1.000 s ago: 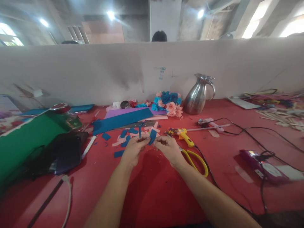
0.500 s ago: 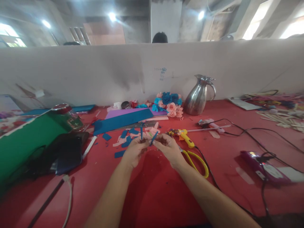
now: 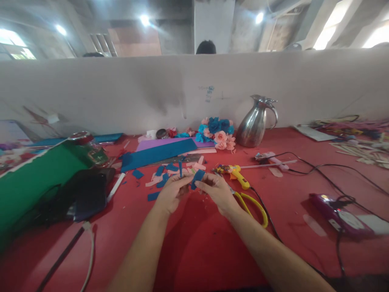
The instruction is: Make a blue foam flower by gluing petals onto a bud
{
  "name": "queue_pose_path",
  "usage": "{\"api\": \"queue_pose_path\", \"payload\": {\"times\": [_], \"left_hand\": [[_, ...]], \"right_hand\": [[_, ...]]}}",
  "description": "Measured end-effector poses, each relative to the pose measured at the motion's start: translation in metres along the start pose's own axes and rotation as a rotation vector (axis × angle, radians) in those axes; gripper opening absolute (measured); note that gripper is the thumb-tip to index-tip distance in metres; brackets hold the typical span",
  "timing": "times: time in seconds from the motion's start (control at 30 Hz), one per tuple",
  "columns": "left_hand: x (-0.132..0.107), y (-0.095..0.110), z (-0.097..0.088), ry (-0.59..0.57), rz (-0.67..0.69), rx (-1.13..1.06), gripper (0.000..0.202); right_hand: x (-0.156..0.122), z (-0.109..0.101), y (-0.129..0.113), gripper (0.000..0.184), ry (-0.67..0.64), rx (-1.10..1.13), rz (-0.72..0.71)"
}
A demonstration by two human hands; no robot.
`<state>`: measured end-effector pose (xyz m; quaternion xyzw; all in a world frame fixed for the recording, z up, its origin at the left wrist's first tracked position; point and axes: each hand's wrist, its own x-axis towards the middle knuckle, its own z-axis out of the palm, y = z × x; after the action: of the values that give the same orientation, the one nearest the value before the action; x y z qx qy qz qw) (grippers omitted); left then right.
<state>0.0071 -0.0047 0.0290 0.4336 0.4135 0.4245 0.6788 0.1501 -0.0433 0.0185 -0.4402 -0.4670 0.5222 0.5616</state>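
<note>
My right hand (image 3: 213,190) pinches a small dark blue crepe paper piece (image 3: 198,177) between thumb and fingers, its flat face turned toward me. Close beside it, my left hand (image 3: 174,190) is closed, with a narrow blue paper strip (image 3: 180,168) standing up from its fingers. The left fingertips come near the blue piece; whether they touch it I cannot tell. Behind the hands lie cut blue pieces (image 3: 163,181) and pink pieces (image 3: 199,165). Yellow-handled scissors or pliers (image 3: 253,207) lie by the right wrist, their front end partly hidden.
A yellow glue gun (image 3: 240,177) and pink glue gun (image 3: 275,160) trail cords toward a purple power strip (image 3: 340,217). Paper flowers (image 3: 217,134) and a steel jug (image 3: 253,125) stand at the back. A green box (image 3: 51,178) and dark phone (image 3: 89,198) are left.
The blue piece in my right hand has turned from a thin edge-on view to show its broad face. Both hands stay in nearly the same place.
</note>
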Motion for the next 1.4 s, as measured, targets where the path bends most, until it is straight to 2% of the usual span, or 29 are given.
{"api": "queue_pose_path", "payload": {"times": [0.5, 0.83, 1.23, 1.4], "left_hand": [[-0.0034, 0.0061, -0.0022, -0.006, -0.007, 0.122, 0.023], [-0.0039, 0.0073, -0.0041, -0.017, 0.015, 0.173, 0.022], [-0.0068, 0.0091, -0.0005, 0.045, -0.03, 0.16, 0.022], [-0.0054, 0.0079, -0.0002, 0.061, 0.044, 0.178, 0.013]], "right_hand": [[-0.001, -0.003, 0.0017, 0.034, 0.016, 0.004, 0.033], [-0.0006, -0.0036, 0.0006, 0.032, -0.007, 0.053, 0.071], [0.0005, -0.0024, 0.0032, 0.026, 0.007, 0.017, 0.026], [0.0017, -0.0002, 0.0043, 0.032, 0.195, 0.027, -0.074]]}}
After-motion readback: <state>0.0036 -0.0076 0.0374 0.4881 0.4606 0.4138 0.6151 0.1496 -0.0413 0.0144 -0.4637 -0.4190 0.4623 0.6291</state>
